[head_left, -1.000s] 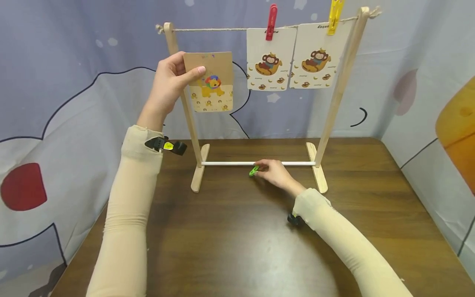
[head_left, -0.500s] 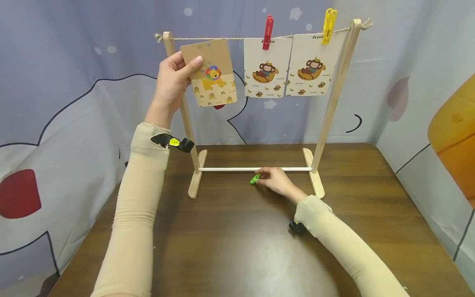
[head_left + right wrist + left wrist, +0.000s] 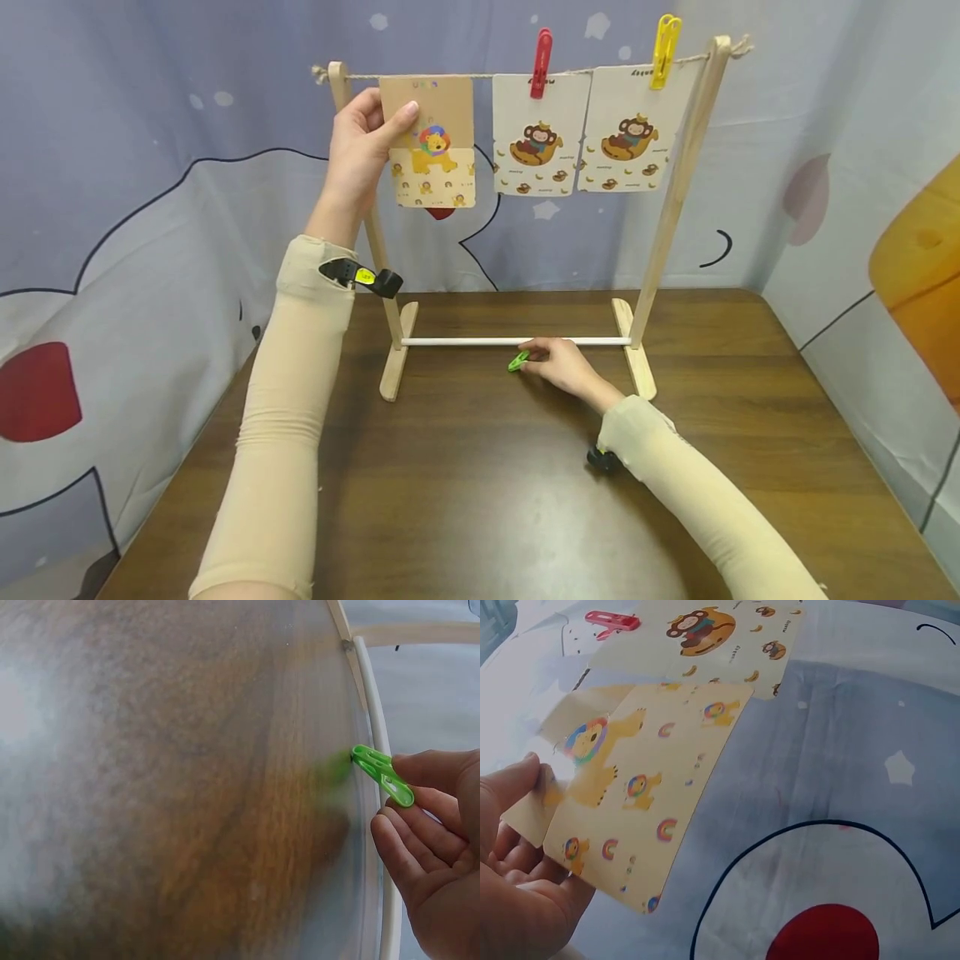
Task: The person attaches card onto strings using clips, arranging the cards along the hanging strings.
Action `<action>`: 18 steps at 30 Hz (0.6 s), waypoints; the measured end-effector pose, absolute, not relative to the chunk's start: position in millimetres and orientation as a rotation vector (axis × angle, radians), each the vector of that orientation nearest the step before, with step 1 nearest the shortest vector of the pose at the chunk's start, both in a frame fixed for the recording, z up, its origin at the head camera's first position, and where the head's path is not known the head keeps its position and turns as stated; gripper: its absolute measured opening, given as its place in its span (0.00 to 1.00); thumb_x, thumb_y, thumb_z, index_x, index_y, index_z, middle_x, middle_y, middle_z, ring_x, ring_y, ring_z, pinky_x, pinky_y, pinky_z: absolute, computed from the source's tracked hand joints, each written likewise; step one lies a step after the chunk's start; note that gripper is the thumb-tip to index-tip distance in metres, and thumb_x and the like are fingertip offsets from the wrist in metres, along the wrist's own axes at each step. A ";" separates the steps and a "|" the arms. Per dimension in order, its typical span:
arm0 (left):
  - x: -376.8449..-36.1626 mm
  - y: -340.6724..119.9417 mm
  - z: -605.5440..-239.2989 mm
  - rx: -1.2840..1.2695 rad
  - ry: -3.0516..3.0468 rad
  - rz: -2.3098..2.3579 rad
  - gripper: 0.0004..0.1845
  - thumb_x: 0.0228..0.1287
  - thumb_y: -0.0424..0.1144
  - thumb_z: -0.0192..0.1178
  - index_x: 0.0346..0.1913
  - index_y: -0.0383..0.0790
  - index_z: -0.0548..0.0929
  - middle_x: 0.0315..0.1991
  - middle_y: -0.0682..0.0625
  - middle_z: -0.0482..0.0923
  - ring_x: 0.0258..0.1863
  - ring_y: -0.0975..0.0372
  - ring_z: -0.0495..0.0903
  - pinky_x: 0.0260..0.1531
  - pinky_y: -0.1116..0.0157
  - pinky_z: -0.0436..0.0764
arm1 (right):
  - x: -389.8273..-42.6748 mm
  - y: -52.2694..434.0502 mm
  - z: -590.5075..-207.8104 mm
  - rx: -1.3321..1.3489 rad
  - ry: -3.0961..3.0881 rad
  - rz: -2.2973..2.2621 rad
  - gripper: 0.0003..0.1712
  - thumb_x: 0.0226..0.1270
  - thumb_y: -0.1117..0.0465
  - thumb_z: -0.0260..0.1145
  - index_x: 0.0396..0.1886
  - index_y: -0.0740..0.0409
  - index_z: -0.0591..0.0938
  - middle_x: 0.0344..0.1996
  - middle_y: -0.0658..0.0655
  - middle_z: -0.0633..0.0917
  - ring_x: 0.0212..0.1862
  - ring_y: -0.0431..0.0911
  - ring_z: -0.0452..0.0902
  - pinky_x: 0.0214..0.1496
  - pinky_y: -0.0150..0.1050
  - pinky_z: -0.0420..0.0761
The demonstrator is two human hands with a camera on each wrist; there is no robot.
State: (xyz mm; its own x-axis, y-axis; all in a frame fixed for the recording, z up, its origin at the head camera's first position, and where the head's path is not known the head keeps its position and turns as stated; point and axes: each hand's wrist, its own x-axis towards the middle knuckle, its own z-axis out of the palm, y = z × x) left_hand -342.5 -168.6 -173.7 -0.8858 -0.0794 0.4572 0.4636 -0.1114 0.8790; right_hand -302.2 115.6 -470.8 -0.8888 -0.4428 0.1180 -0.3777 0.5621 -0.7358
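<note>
In the head view my left hand [image 3: 360, 137] pinches the left edge of a tan lion card [image 3: 433, 171], thumb in front and fingers behind. The card stands upright, its top edge at the rope [image 3: 480, 77] near the left post. The left wrist view shows the same lion card [image 3: 630, 787] bent slightly beside the thumb. Low down by the white rod, my right hand [image 3: 562, 367] pinches a green clothespin [image 3: 518, 361] between thumb and finger. In the right wrist view the green clothespin [image 3: 382, 775] is held just above the table.
Two monkey cards [image 3: 531, 167] hang on the rope, one under a red clothespin [image 3: 542, 62], the other under a yellow clothespin [image 3: 664, 52]. A wooden stand with posts [image 3: 678, 192] and a white rod [image 3: 465, 342] stands on the brown table [image 3: 480, 467]. A patterned curtain hangs behind.
The lion card has risen to the rope; it tilted half a second ago and is now straight. My left hand moved up and right. The right hand with the green clothespin stays almost in place.
</note>
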 end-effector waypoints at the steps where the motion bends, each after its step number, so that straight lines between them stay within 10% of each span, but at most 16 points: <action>1: -342.8 -167.6 -173.9 -0.406 -1.800 -2.050 0.12 0.62 0.35 0.72 0.46 0.38 0.83 0.38 0.45 0.85 0.38 0.58 0.82 0.41 0.63 0.77 | -301.4 115.9 -470.9 -0.707 2.704 -1.241 0.21 0.64 0.60 0.73 0.55 0.61 0.85 0.39 0.56 0.89 0.45 0.50 0.85 0.50 0.47 0.79; 11: -344.5 -160.8 -181.4 -0.342 -1.773 -2.009 0.10 0.63 0.37 0.71 0.44 0.41 0.82 0.38 0.47 0.85 0.37 0.59 0.81 0.42 0.63 0.75 | -295.7 116.4 -459.8 -0.697 2.663 -1.320 0.21 0.65 0.59 0.73 0.56 0.62 0.84 0.41 0.56 0.89 0.45 0.50 0.86 0.51 0.47 0.81; 18: -342.3 -157.9 -181.3 -0.352 -1.763 -1.952 0.11 0.64 0.38 0.70 0.45 0.41 0.81 0.41 0.47 0.85 0.40 0.58 0.81 0.43 0.62 0.75 | -283.1 113.3 -381.6 -0.756 2.570 -1.602 0.22 0.65 0.56 0.74 0.57 0.58 0.85 0.45 0.56 0.89 0.46 0.48 0.87 0.48 0.41 0.84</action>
State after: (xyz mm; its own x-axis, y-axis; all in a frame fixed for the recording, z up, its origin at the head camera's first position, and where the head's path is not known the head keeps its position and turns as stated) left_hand -342.3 -157.9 -181.3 -0.8501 -0.1791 0.4953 0.5109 -0.0523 0.8580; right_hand -283.1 113.3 -381.6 -0.8824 -0.4092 0.2320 -0.3885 0.3559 -0.8500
